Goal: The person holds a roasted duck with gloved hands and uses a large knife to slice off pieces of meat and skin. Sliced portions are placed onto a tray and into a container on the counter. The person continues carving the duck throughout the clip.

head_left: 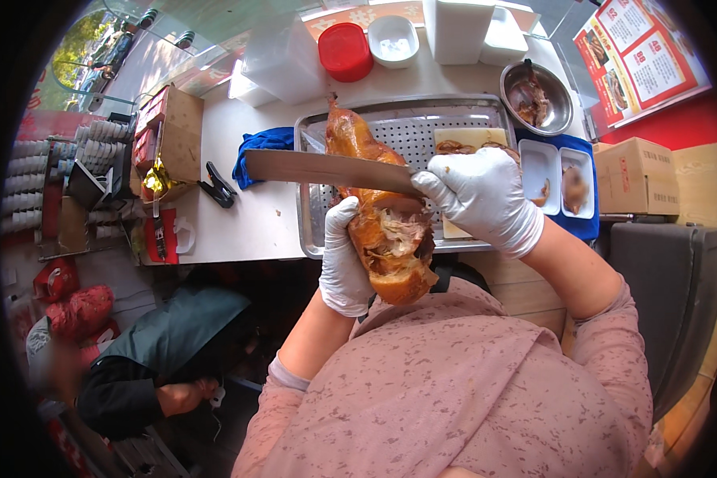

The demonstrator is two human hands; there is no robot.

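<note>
My left hand [343, 260], in a white disposable glove, grips a roast duck [397, 269] by its side near the cut end. Pale meat shows where the browned skin is opened. My right hand [484, 194], gloved likewise, holds a wide-bladed knife [328, 170] whose blade lies crosswise over the middle of the duck. The duck's narrow end points away from me, above a perforated metal tray [466, 110]. A cutting board [478, 136] with browned meat pieces [454, 147] rests in the tray, partly hidden by my right hand.
Right of the tray are a steel bowl [552, 122] with a meat piece and two white trays [538, 158] on a blue cloth. Left lie a blue cloth [263, 143] and a stapler [218, 185]. Containers [345, 52] line the back. A seated person [155, 370] is at lower left.
</note>
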